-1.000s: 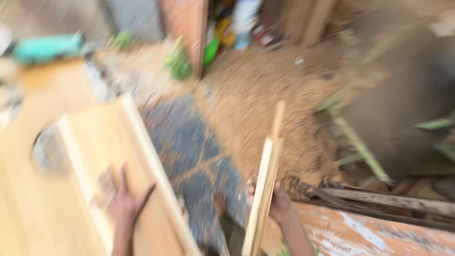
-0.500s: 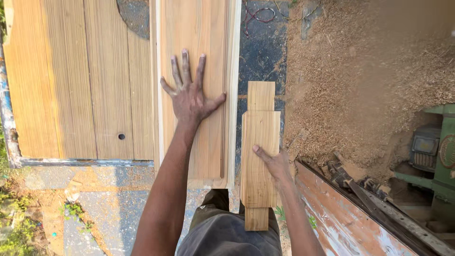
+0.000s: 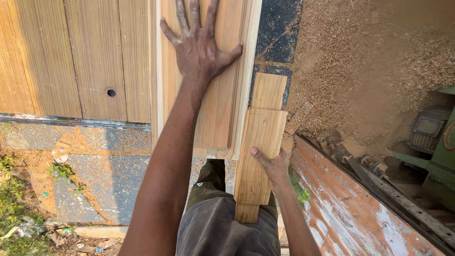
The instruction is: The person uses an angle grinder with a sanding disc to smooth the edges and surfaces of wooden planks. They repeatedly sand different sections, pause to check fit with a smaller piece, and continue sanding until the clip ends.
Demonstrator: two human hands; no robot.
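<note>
Head view: left hand point(image 3: 199, 47) spread flat on moulded wooden frame point(image 3: 215, 109) top centre, right hand point(image 3: 272, 163) gripping stacked short boards point(image 3: 258, 147), sawdust-covered floor point(image 3: 360, 61) upper right.

Bright, hard daylight, crisp and in focus throughout, with slight wide-angle stretching at the edges.

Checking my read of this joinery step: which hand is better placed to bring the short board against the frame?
Probably the right hand: it already grips the short board beside the moulded frame. The left hand lies flat on the frame.
</note>
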